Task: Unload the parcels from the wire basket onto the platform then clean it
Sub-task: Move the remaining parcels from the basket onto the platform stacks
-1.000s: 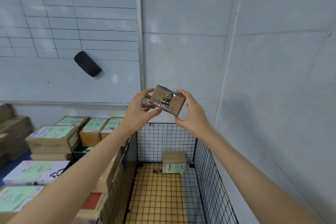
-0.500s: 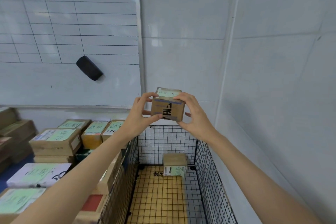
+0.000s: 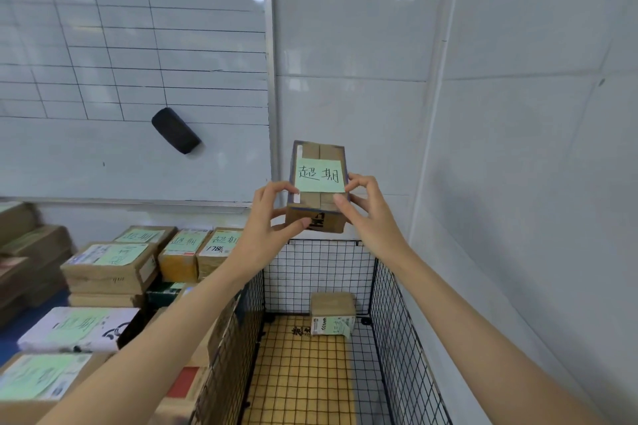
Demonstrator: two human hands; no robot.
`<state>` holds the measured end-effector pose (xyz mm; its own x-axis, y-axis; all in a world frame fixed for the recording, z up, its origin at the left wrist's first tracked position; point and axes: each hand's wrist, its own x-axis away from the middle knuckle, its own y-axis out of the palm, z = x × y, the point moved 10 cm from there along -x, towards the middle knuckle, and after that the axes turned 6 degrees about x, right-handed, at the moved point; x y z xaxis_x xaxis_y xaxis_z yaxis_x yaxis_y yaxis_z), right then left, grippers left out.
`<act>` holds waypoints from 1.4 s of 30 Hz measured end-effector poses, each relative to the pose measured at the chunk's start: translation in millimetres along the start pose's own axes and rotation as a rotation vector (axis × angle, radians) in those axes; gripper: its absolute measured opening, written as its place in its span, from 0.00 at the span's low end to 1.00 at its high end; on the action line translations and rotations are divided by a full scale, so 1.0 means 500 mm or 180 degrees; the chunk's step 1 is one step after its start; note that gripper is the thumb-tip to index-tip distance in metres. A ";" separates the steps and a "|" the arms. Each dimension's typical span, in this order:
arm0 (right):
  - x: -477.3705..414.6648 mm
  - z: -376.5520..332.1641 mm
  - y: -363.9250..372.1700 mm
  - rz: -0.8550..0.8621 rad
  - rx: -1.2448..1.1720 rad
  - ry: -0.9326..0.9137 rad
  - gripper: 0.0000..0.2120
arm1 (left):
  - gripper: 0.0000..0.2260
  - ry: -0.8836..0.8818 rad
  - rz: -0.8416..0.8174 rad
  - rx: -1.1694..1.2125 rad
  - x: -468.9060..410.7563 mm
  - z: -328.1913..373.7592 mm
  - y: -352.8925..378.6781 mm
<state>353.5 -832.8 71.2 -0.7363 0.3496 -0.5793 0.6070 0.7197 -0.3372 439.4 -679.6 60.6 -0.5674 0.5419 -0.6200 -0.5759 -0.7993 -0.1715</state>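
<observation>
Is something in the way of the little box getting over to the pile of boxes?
Nothing visible. The left hand and right hand hold the small box higher than the wire basket, so its left wall sits below the way to the stacked parcels.

Parcel storeroom or sorting corner, black wire basket (image 3: 397, 338) set against a pale tiled wall (image 3: 518, 114), stacked cardboard parcels (image 3: 103, 281) bearing green handwritten notes (image 3: 119, 254) left of the basket, one small parcel (image 3: 333, 304) inside it, ruled whiteboard (image 3: 121, 45) with a black eraser (image 3: 176, 130) above-left of the basket
</observation>
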 end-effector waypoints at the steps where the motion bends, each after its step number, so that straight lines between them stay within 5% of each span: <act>1: 0.000 0.002 -0.001 0.0049 -0.0055 0.0049 0.09 | 0.19 -0.0001 0.0009 0.0033 0.003 0.000 -0.001; 5: 0.003 0.000 0.002 0.0207 0.0051 0.0073 0.20 | 0.17 0.0034 0.0026 0.0016 0.021 0.002 -0.004; 20: -0.005 -0.026 0.195 -0.0592 -0.0183 0.0285 0.22 | 0.16 -0.0299 0.0569 -0.0155 0.112 0.000 -0.151; 24: -0.012 -0.057 0.256 -0.0627 -0.0155 0.0109 0.26 | 0.12 -0.0318 0.0668 -0.0104 0.119 -0.007 -0.217; 31: -0.011 -0.095 0.396 -0.0864 -0.0116 0.0130 0.35 | 0.25 -0.0439 0.0749 -0.0175 0.148 -0.030 -0.361; 42: -0.012 -0.099 0.653 -0.1447 0.0353 0.0453 0.34 | 0.23 -0.1019 0.0801 -0.0186 0.236 -0.158 -0.605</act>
<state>541.1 -570.4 1.2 -0.9630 0.0988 -0.2506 0.2370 0.7529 -0.6140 593.0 -394.2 -21.2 -0.8460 0.3737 -0.3803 -0.3666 -0.9256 -0.0939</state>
